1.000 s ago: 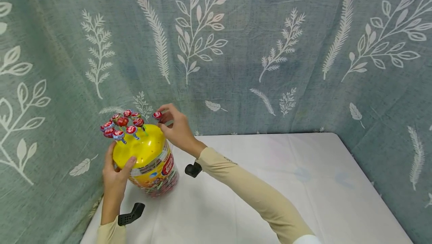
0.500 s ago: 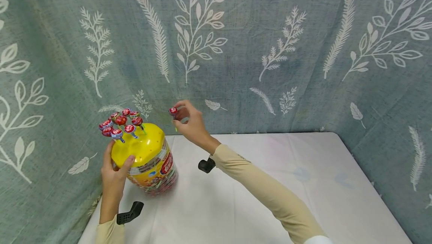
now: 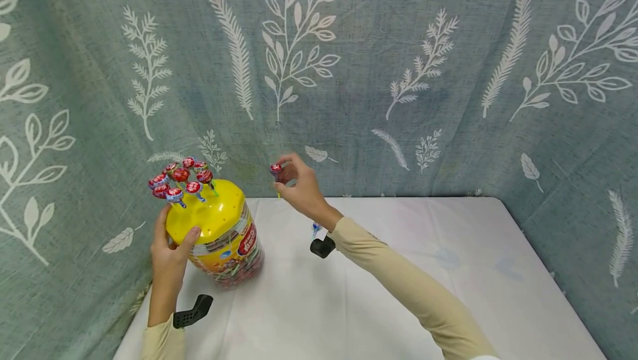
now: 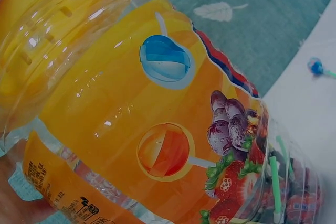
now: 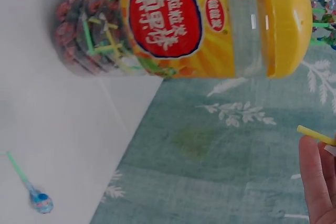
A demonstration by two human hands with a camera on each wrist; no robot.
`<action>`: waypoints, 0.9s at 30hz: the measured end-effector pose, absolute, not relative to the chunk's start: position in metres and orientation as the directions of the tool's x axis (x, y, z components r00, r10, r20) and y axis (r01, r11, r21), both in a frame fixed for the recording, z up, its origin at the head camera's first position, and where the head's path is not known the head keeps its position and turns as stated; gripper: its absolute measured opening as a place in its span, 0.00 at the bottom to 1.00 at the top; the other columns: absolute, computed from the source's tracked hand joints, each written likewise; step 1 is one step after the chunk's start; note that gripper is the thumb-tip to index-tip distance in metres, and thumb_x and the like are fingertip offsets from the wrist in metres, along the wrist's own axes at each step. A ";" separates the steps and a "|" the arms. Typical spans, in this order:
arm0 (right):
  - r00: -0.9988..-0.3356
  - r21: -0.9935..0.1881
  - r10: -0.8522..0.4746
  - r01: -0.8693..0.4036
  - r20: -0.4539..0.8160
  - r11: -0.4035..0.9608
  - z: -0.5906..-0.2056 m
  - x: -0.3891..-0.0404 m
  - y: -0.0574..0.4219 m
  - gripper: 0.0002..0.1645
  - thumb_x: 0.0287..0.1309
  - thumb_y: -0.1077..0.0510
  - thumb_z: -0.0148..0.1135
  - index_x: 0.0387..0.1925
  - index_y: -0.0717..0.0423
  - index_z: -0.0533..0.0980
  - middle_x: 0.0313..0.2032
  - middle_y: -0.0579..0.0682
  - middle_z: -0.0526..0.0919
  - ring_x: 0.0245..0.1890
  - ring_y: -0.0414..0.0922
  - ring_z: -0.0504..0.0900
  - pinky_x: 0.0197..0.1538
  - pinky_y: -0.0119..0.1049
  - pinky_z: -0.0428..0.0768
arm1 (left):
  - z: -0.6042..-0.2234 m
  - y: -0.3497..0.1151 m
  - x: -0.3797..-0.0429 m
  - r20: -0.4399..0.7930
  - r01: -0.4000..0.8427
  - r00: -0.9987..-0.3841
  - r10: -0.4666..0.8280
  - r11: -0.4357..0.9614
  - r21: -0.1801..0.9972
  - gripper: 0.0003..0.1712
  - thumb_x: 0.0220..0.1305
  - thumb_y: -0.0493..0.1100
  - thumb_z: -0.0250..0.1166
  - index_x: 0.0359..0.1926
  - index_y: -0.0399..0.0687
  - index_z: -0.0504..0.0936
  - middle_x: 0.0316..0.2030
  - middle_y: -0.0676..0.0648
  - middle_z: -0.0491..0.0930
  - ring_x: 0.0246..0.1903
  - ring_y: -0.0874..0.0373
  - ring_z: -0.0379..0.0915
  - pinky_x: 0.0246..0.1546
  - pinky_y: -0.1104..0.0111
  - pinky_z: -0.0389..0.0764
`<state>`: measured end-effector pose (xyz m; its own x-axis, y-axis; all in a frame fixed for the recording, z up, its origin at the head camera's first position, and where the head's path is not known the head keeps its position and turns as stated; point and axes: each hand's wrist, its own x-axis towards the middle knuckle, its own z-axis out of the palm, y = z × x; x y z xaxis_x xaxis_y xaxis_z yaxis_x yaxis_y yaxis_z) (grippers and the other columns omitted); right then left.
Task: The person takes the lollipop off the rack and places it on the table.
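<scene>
My left hand [image 3: 168, 257] grips the near left side of a clear plastic candy jar [image 3: 226, 263], thumb at the edge of its yellow lid [image 3: 219, 213]. Several wrapped lollipops [image 3: 180, 175] stand upright in the lid, sticks down. Right of the jar, above the table's back edge, my right hand [image 3: 305, 189] pinches a red-wrapped lollipop [image 3: 276, 169]. Its yellow stick [image 5: 315, 134] points down past the fingertips. In the right wrist view, the jar's lower part shows many more lollipops, and most of the right hand is out of frame.
A blue-wrapped lollipop [image 5: 41, 201] with a green stick lies on the white table [image 3: 399, 271], partly behind the right wrist in the head view. Leaf-patterned green cloth [image 3: 349, 99] hangs behind and along both sides.
My right hand has moved right, away from the lid, carrying the red-wrapped lollipop. The blue lollipop on the table has come into view beside the right wrist. The left hand keeps its hold.
</scene>
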<state>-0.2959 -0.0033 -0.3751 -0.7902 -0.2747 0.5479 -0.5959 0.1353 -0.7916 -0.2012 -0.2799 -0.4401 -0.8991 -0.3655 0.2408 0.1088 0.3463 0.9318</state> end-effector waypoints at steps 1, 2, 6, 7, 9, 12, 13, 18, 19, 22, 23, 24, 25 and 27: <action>-0.792 -0.794 -0.275 -0.593 0.546 0.133 -0.377 -0.296 -0.002 0.23 0.53 0.71 0.62 0.51 0.61 0.68 0.34 0.56 0.79 0.32 0.47 0.79 0.30 0.36 0.79 | -0.440 -0.280 -0.201 0.241 0.110 -0.899 -0.366 0.344 0.932 0.41 0.62 0.47 0.62 0.70 0.76 0.52 0.65 0.53 0.61 0.57 0.59 0.61 0.59 0.59 0.67; -0.793 -0.797 -0.276 -0.590 0.543 0.129 -0.379 -0.296 0.000 0.23 0.53 0.71 0.62 0.52 0.62 0.68 0.34 0.57 0.79 0.31 0.47 0.79 0.29 0.35 0.79 | -0.440 -0.280 -0.201 0.241 0.110 -0.899 -0.366 0.344 0.933 0.41 0.62 0.47 0.62 0.70 0.76 0.52 0.65 0.53 0.61 0.57 0.59 0.61 0.59 0.60 0.67; -0.795 -0.801 -0.273 -0.587 0.541 0.122 -0.386 -0.295 0.007 0.24 0.52 0.73 0.62 0.52 0.63 0.68 0.34 0.60 0.79 0.31 0.51 0.80 0.29 0.35 0.79 | -0.440 -0.279 -0.201 0.243 0.113 -0.898 -0.366 0.342 0.933 0.41 0.62 0.46 0.62 0.70 0.75 0.52 0.65 0.53 0.61 0.56 0.60 0.61 0.59 0.60 0.67; -0.796 -0.802 -0.272 -0.586 0.541 0.118 -0.387 -0.295 0.009 0.25 0.52 0.73 0.62 0.52 0.63 0.68 0.34 0.60 0.79 0.31 0.52 0.80 0.28 0.35 0.79 | -0.440 -0.279 -0.201 0.244 0.114 -0.898 -0.366 0.341 0.933 0.41 0.63 0.46 0.62 0.70 0.75 0.52 0.65 0.53 0.61 0.56 0.60 0.61 0.59 0.60 0.67; -0.800 -0.806 -0.272 -0.580 0.535 0.118 -0.390 -0.294 0.012 0.24 0.52 0.73 0.62 0.52 0.63 0.69 0.34 0.61 0.79 0.30 0.52 0.80 0.28 0.35 0.79 | -0.440 -0.279 -0.201 0.243 0.114 -0.898 -0.366 0.341 0.933 0.41 0.63 0.47 0.62 0.70 0.75 0.52 0.65 0.53 0.61 0.56 0.60 0.60 0.59 0.60 0.67; -0.818 -0.819 -0.267 -0.557 0.510 0.141 -0.394 -0.293 0.017 0.24 0.52 0.73 0.62 0.51 0.61 0.69 0.33 0.59 0.79 0.30 0.50 0.80 0.27 0.34 0.79 | -0.440 -0.279 -0.201 0.244 0.115 -0.898 -0.366 0.341 0.933 0.41 0.62 0.47 0.62 0.70 0.75 0.52 0.65 0.53 0.61 0.56 0.60 0.60 0.59 0.60 0.66; -0.825 -0.825 -0.265 -0.546 0.499 0.146 -0.395 -0.292 0.018 0.24 0.52 0.73 0.62 0.51 0.60 0.69 0.33 0.58 0.79 0.29 0.50 0.80 0.27 0.33 0.79 | -0.439 -0.279 -0.201 0.245 0.116 -0.898 -0.365 0.341 0.933 0.41 0.63 0.47 0.62 0.70 0.75 0.52 0.65 0.53 0.61 0.56 0.60 0.60 0.59 0.60 0.67; -0.853 -0.850 -0.259 -0.501 0.454 0.160 -0.403 -0.290 0.025 0.24 0.52 0.73 0.62 0.52 0.60 0.69 0.33 0.59 0.78 0.29 0.50 0.80 0.27 0.34 0.80 | -0.438 -0.279 -0.200 0.244 0.112 -0.899 -0.363 0.348 0.931 0.41 0.62 0.47 0.62 0.70 0.75 0.52 0.65 0.53 0.61 0.56 0.61 0.61 0.58 0.62 0.68; -0.855 -0.853 -0.258 -0.498 0.451 0.159 -0.404 -0.290 0.026 0.25 0.52 0.73 0.62 0.52 0.60 0.69 0.33 0.60 0.78 0.30 0.51 0.80 0.27 0.34 0.80 | -0.438 -0.279 -0.200 0.244 0.112 -0.899 -0.363 0.349 0.931 0.41 0.62 0.47 0.62 0.70 0.75 0.52 0.65 0.53 0.61 0.56 0.60 0.61 0.58 0.62 0.68; -0.860 -0.860 -0.256 -0.486 0.441 0.153 -0.404 -0.284 0.031 0.25 0.51 0.74 0.62 0.52 0.63 0.69 0.34 0.66 0.78 0.30 0.56 0.80 0.27 0.36 0.81 | -0.438 -0.279 -0.200 0.239 0.106 -0.900 -0.365 0.350 0.931 0.41 0.62 0.48 0.62 0.70 0.76 0.51 0.65 0.53 0.61 0.56 0.60 0.61 0.58 0.62 0.68; -0.863 -0.865 -0.258 -0.480 0.435 0.148 -0.401 -0.280 0.033 0.25 0.51 0.75 0.62 0.52 0.65 0.69 0.34 0.68 0.77 0.30 0.58 0.80 0.27 0.37 0.81 | -0.438 -0.279 -0.200 0.238 0.104 -0.900 -0.365 0.350 0.931 0.41 0.62 0.48 0.62 0.70 0.76 0.51 0.65 0.53 0.61 0.56 0.60 0.61 0.58 0.61 0.68; -0.866 -0.869 -0.261 -0.472 0.427 0.147 -0.399 -0.277 0.035 0.25 0.51 0.75 0.61 0.52 0.66 0.69 0.35 0.70 0.77 0.31 0.60 0.80 0.28 0.39 0.81 | -0.438 -0.279 -0.200 0.239 0.106 -0.900 -0.365 0.349 0.931 0.41 0.62 0.48 0.62 0.70 0.76 0.51 0.65 0.53 0.61 0.56 0.59 0.61 0.58 0.60 0.68; -0.870 -0.875 -0.266 -0.462 0.416 0.145 -0.397 -0.273 0.037 0.24 0.52 0.75 0.61 0.52 0.66 0.68 0.35 0.71 0.76 0.31 0.61 0.80 0.29 0.42 0.82 | -0.438 -0.279 -0.200 0.238 0.107 -0.900 -0.364 0.345 0.932 0.41 0.62 0.48 0.62 0.70 0.76 0.51 0.65 0.53 0.61 0.57 0.59 0.61 0.59 0.59 0.67; -0.882 -0.889 -0.268 -0.435 0.388 0.145 -0.393 -0.266 0.041 0.24 0.52 0.75 0.60 0.52 0.68 0.68 0.36 0.72 0.76 0.32 0.63 0.79 0.30 0.46 0.82 | -0.439 -0.280 -0.200 0.238 0.110 -0.901 -0.362 0.341 0.933 0.41 0.62 0.48 0.62 0.70 0.76 0.51 0.65 0.53 0.61 0.57 0.58 0.61 0.59 0.57 0.66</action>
